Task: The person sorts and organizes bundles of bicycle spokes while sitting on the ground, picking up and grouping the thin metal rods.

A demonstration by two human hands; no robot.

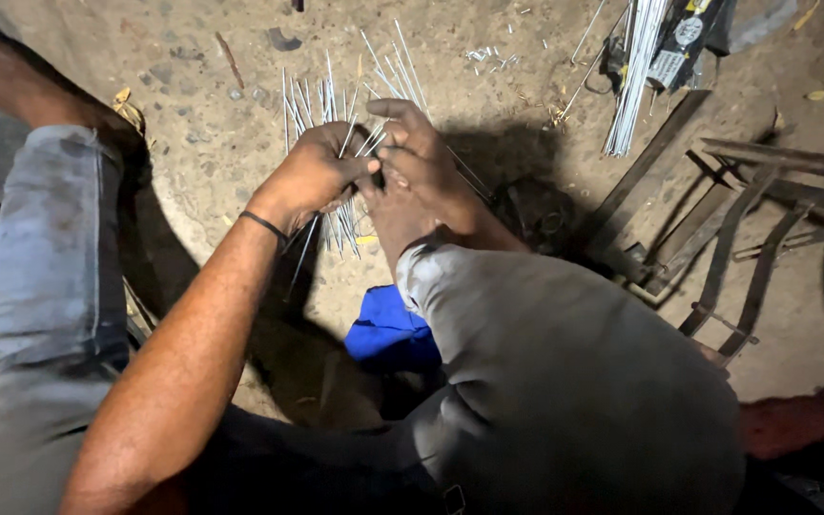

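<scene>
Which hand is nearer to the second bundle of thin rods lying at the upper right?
Right. The right hand sits on the side toward that bundle, though apart from it; the left hand is farther left.

A dark flat package with a round white label lies at one o'clock, beside thin metal rods.

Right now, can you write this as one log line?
left hand: gripping thin metal rods | right hand: pinching same bunch | ground: dirt

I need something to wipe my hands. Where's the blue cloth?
In the head view, the blue cloth lies on the ground at lower centre, just below both hands, tucked against the right knee.
</scene>
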